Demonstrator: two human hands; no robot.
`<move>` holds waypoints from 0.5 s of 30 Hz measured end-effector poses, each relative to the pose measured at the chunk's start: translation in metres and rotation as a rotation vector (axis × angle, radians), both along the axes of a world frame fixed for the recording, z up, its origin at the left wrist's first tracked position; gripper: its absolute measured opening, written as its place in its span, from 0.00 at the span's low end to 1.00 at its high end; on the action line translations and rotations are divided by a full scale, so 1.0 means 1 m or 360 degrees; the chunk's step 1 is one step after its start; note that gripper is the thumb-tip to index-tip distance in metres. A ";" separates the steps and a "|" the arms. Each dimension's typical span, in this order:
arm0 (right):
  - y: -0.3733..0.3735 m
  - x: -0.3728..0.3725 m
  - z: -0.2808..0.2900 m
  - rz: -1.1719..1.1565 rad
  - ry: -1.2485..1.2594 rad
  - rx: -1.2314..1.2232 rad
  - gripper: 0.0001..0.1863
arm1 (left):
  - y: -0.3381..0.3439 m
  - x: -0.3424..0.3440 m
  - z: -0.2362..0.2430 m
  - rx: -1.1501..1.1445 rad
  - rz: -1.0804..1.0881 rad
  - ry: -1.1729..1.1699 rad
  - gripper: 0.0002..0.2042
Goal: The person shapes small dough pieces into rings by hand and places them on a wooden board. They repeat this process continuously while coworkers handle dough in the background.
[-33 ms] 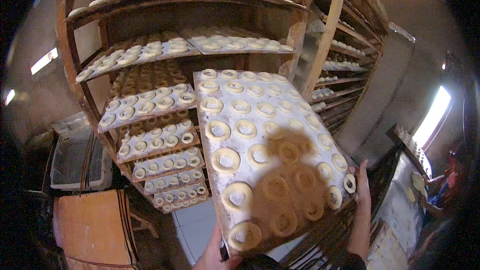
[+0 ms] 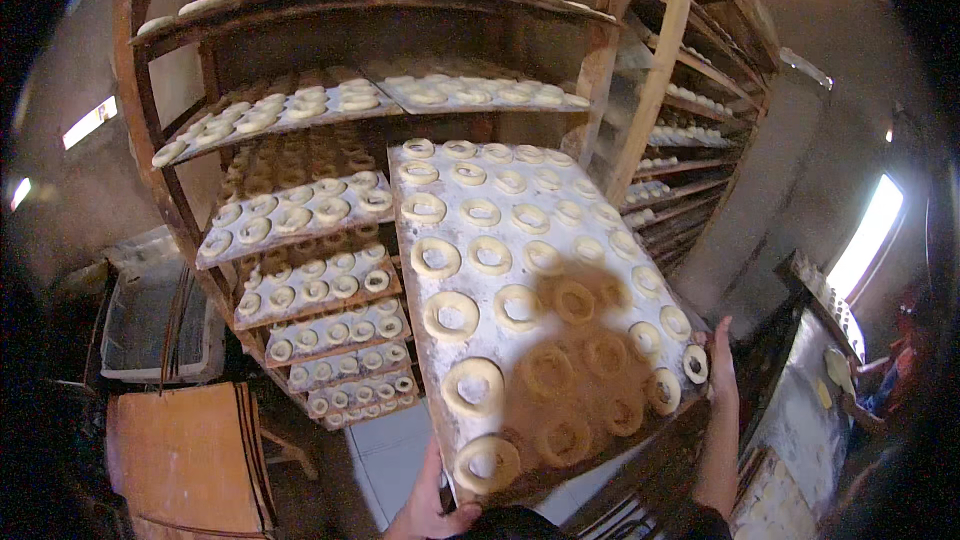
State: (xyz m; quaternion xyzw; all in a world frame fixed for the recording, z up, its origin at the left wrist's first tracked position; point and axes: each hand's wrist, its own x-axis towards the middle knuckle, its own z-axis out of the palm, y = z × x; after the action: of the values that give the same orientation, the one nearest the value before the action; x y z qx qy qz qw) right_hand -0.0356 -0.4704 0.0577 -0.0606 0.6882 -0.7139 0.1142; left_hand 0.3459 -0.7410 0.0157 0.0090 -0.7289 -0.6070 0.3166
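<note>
Between both hands I hold a long floured wooden tray, sloping away from me toward the rack. Rows of raw dough rings lie on it, and a dark shadow covers the near middle part. My left hand is closed on the near left corner, its fingers partly hidden under the board. At the near right edge, my right hand grips the tray with the thumb pointing up; its other fingers are mostly hidden. The tray's far end is beside the rack's stacked trays, in front of a wooden shelf.
A wooden rack ahead holds several trays of dough rings, stacked at left. Another rack stands at right. At lower left are a plastic crate and orange boards. A person works by a floured table at far right.
The near end of the tray and my right hand have shifted very slightly left. Both hands keep their hold, and the dough rings stay in place on the board.
</note>
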 end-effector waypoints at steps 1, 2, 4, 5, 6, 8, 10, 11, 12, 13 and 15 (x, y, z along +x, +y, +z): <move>-0.010 -0.017 -0.002 0.0162 -0.0094 -0.0109 0.46 | -0.011 -0.011 -0.002 0.0147 -0.0056 0.0053 0.49; -0.019 -0.036 -0.005 0.0134 -0.0101 0.0038 0.47 | -0.023 -0.021 -0.003 0.0293 -0.0113 0.0105 0.50; -0.038 -0.081 -0.014 0.0206 -0.0061 0.0085 0.47 | -0.044 -0.050 -0.006 0.0385 -0.0106 0.0215 0.51; -0.048 -0.103 -0.021 0.0225 -0.0049 0.0039 0.48 | -0.054 -0.063 -0.008 0.0419 -0.0120 0.0241 0.51; -0.058 -0.123 -0.029 0.0250 -0.0062 -0.0006 0.48 | -0.063 -0.075 -0.010 0.0459 -0.0111 0.0260 0.51; -0.076 -0.157 -0.040 0.0234 -0.0144 -0.0113 0.48 | -0.079 -0.095 -0.016 0.0576 -0.0020 0.0219 0.51; -0.097 -0.180 -0.045 0.0357 -0.0134 -0.0231 0.48 | -0.101 -0.112 -0.022 0.0466 0.0066 0.0252 0.51; -0.104 -0.185 -0.045 0.0488 -0.0082 -0.0290 0.47 | -0.107 -0.120 -0.026 0.0472 0.0156 0.0267 0.52; -0.113 -0.188 -0.044 0.0539 -0.0047 -0.0322 0.47 | -0.114 -0.128 -0.029 0.0560 0.0198 0.0248 0.52; -0.120 -0.187 -0.043 0.0635 -0.0055 -0.0410 0.46 | -0.119 -0.135 -0.032 0.0665 0.0166 0.0187 0.52; -0.138 -0.185 -0.040 0.0793 -0.0084 -0.0601 0.45 | -0.135 -0.150 -0.037 0.0720 0.0183 0.0175 0.53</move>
State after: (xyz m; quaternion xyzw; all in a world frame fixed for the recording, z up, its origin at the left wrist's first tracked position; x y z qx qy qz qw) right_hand -0.2209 -0.6087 0.0177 -0.2290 0.5043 -0.7804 0.2902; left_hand 0.1961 -0.8764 -0.0211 0.0880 -0.5541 -0.7355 0.3798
